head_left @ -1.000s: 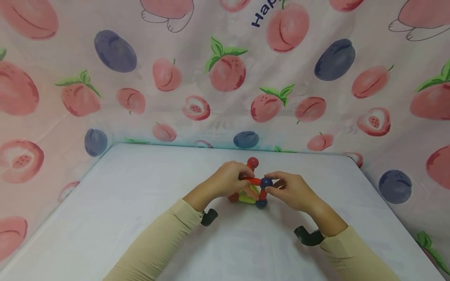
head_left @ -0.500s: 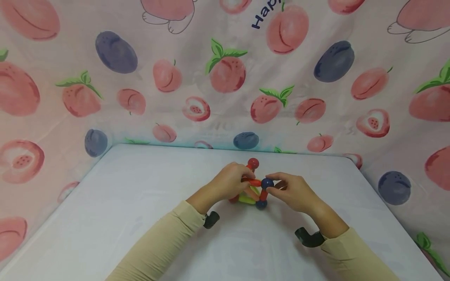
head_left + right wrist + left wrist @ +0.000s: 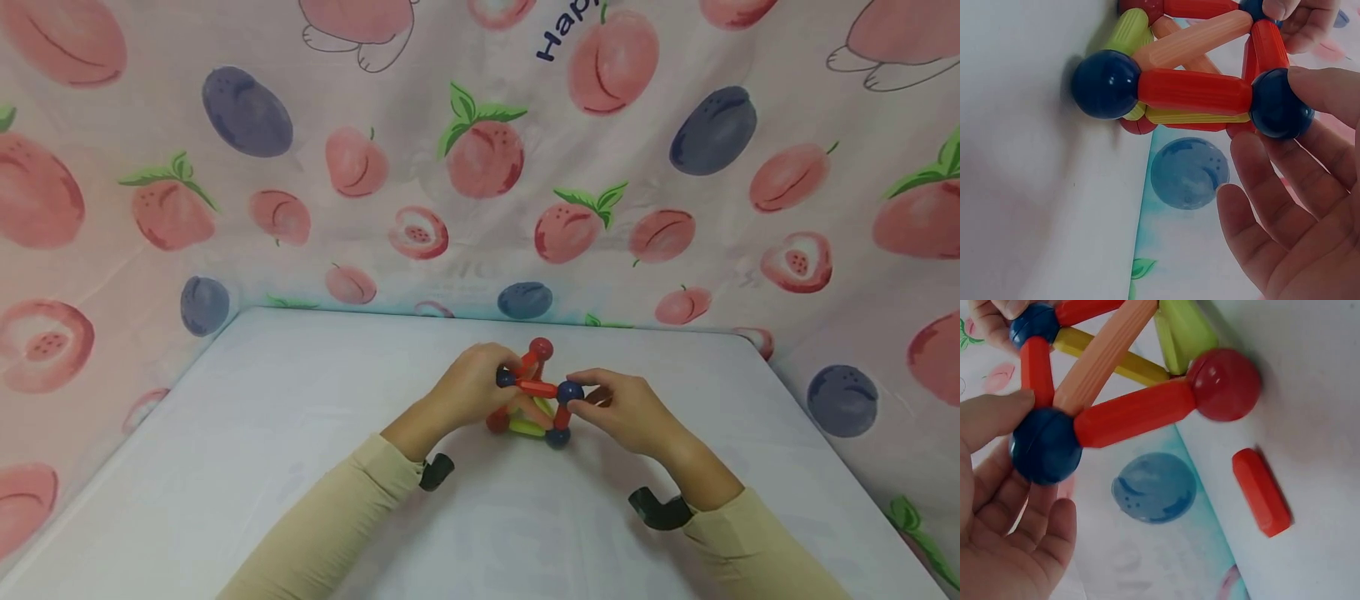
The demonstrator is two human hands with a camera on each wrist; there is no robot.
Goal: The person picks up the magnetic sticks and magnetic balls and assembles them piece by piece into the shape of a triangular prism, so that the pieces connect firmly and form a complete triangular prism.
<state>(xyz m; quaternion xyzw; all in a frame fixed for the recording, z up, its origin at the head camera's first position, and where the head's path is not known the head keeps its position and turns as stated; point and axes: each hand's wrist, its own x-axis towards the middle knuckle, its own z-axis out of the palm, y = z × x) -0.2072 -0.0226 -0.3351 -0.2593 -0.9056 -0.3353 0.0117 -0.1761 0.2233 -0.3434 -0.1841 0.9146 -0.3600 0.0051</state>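
A frame of coloured rods and balls, with red, yellow-green and orange rods, stands on the white table. My left hand (image 3: 476, 383) pinches a dark blue ball (image 3: 1046, 447) at its upper left corner, thumb above and fingers below. Thumb and fingers of my right hand (image 3: 618, 408) hold another blue ball (image 3: 1282, 103) at the upper right corner. A red rod (image 3: 538, 388) spans these two balls. Below the right-hand ball, an upright red rod (image 3: 1194, 90) runs to a lower blue ball (image 3: 1105, 84). A red ball (image 3: 541, 348) tops the rear corner.
One loose red rod (image 3: 1261, 492) lies on the table (image 3: 315, 375) beside the frame, hidden in the head view. Behind the table's far edge hangs a fruit-patterned cloth (image 3: 420, 167). Dark curved wrist mounts (image 3: 660, 508) stick out under both sleeves.
My left hand has shifted a little left, and the blue ball at the top rod's left end now shows. The right hand and the rest of the frame stay nearly still.
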